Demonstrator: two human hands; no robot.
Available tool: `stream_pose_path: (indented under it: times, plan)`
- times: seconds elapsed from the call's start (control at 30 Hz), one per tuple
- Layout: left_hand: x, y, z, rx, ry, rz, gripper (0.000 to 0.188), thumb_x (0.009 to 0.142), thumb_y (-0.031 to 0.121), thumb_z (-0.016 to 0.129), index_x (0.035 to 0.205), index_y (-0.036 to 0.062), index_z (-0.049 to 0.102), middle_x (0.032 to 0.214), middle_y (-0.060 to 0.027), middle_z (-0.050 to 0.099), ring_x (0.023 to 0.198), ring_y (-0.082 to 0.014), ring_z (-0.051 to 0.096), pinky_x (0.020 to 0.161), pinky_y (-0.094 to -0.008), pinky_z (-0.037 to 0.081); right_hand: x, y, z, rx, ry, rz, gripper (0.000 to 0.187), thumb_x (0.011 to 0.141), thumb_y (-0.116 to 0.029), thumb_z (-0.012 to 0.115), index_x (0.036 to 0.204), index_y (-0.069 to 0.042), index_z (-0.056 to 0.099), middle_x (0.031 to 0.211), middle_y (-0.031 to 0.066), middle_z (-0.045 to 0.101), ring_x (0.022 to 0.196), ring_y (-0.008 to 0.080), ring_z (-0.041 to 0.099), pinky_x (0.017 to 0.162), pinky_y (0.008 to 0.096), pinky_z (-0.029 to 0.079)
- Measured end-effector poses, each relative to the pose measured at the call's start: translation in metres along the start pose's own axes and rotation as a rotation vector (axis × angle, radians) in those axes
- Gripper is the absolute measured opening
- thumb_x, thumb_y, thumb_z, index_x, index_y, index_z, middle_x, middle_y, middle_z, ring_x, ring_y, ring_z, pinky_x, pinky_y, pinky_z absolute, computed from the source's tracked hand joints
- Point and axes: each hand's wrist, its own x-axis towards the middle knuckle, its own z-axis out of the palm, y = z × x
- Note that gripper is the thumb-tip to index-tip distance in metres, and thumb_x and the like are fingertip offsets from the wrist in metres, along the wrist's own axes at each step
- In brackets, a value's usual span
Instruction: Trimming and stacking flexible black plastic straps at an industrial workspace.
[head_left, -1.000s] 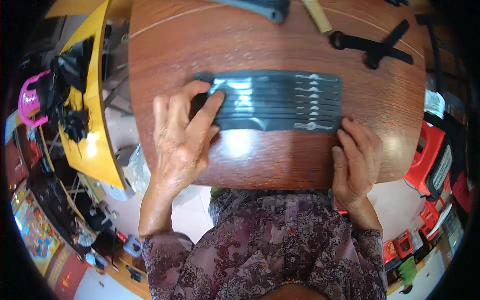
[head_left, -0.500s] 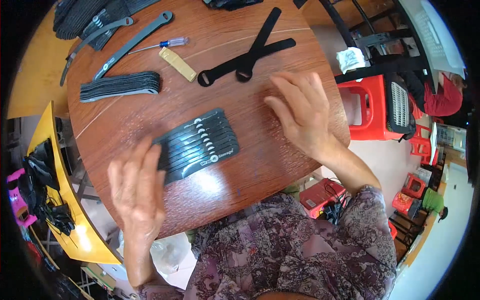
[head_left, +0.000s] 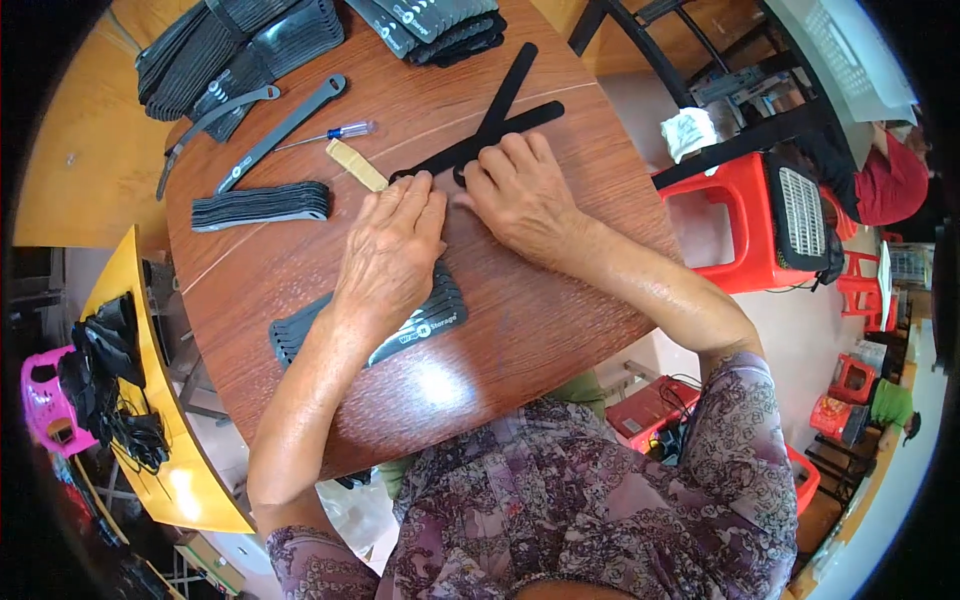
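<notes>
Two long black straps [head_left: 515, 125] with slotted ends lie crossed on the table. My left hand [head_left: 392, 245] reaches over the near stack of strips, its fingers pressed together at the slotted end of the lower-left strap; its thumb is hidden. My right hand [head_left: 522, 190] curls its fingers over the slotted end of the other strap, mostly covering it. Under my left wrist is a flat fanned stack of dark grey strap strips [head_left: 445, 300] with pale printing, partly hidden by the forearm. A folded tan strip [head_left: 355, 164] rests just beyond my left fingertips.
A screwdriver [head_left: 345, 131] with a clear blue handle lies beyond the tan strip. Grey straps [head_left: 283, 132], a folded strap bundle [head_left: 260, 205] and bigger strap bundles [head_left: 205, 55] fill the left and far side. A red stool [head_left: 740, 215] stands right of the table [head_left: 560, 310].
Both hands have moved in to the slotted ends of the black straps: the left forward and right across the stack, the right leftward. The view has shifted slightly.
</notes>
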Motion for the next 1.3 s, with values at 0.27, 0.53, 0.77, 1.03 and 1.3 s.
stream_pose_path:
  times: [0.27,0.53,0.77,1.03,1.3]
  plan:
    - [0.0,-0.002,-0.006,-0.028,-0.012,-0.011,0.045,0.068,0.01,0.07,0.109,-0.0021,0.058,0.123,-0.0186,0.054,0.113,-0.0338,0.051,0.093,-0.0415,0.041,0.005,0.007,-0.002,0.018,-0.111,-0.082,0.019,0.077,-0.018,0.064,0.086,-0.002,0.057,0.08,0.0078,0.047,0.075,0.0236,0.045,0.068,0.0355,0.037]
    - [0.0,-0.007,-0.005,-0.06,0.006,-0.025,0.045,0.067,0.014,0.072,0.108,-0.0002,0.061,0.121,-0.0163,0.056,0.112,-0.0323,0.053,0.094,-0.0408,0.042,0.011,0.018,-0.012,0.198,-0.082,0.036,0.025,0.077,-0.024,0.066,0.09,-0.004,0.057,0.081,0.008,0.047,0.076,0.0243,0.045,0.069,0.0359,0.037]
    - [0.0,-0.007,0.001,-0.062,0.054,-0.005,0.044,0.064,0.011,0.073,0.103,-0.0019,0.061,0.12,-0.0167,0.057,0.109,-0.03,0.053,0.09,-0.0405,0.043,0.009,0.014,0.003,-0.02,-0.066,-0.039,0.024,0.079,-0.027,0.059,0.074,-0.003,0.06,0.076,0.0081,0.051,0.076,0.023,0.048,0.065,0.0357,0.037]
    - [0.0,-0.008,-0.001,-0.086,-0.01,-0.045,0.05,0.066,0.015,0.073,0.113,0.0016,0.06,0.124,-0.0134,0.056,0.113,-0.0307,0.052,0.097,-0.0393,0.041,0.009,0.012,-0.003,0.1,-0.064,0.063,0.019,0.08,-0.023,0.06,0.079,-0.004,0.056,0.08,0.0074,0.047,0.077,0.0217,0.046,0.066,0.0335,0.039]
    - [0.001,-0.008,-0.001,-0.071,0.029,-0.026,0.044,0.067,0.013,0.072,0.108,0.0019,0.062,0.12,-0.0134,0.058,0.111,-0.031,0.054,0.096,-0.0387,0.042,0.008,0.015,0.004,-0.033,-0.108,-0.167,0.014,0.077,-0.018,0.054,0.074,-0.005,0.058,0.076,0.0076,0.05,0.076,0.0234,0.049,0.064,0.035,0.039]
